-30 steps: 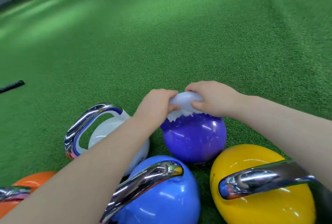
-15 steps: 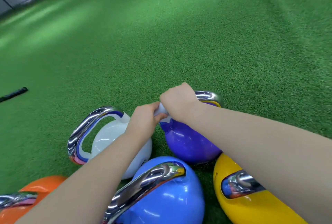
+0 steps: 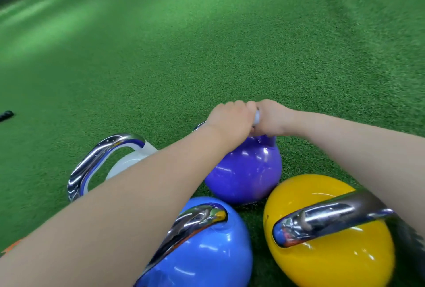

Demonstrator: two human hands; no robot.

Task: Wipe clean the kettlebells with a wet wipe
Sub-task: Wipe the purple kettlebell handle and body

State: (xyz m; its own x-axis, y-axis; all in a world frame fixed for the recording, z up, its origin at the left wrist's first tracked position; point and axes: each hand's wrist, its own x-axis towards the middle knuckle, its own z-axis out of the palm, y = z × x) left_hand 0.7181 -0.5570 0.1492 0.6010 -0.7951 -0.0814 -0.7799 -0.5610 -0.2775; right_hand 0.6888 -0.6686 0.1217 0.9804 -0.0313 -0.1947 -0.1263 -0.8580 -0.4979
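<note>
Gripping purple kettlebell (image 3: 243, 171) handle, both hands fisted, knuckles touching: left hand (image 3: 230, 117), right hand (image 3: 273, 118) at 12 o'clock; wet wipe (image 3: 257, 118), spread on dome earlier, now bunched between them — wiping shifted from body to handle.

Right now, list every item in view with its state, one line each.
Left hand: closed fist on the purple kettlebell's handle.
Right hand: closed around the wet wipe, mostly hidden.
Purple kettlebell: upright on the turf, gripped.
White kettlebell: tilted, untouched.
Blue kettlebell: on the turf, untouched.
Yellow kettlebell: on the turf, untouched.
Orange kettlebell: barely in view.
</note>
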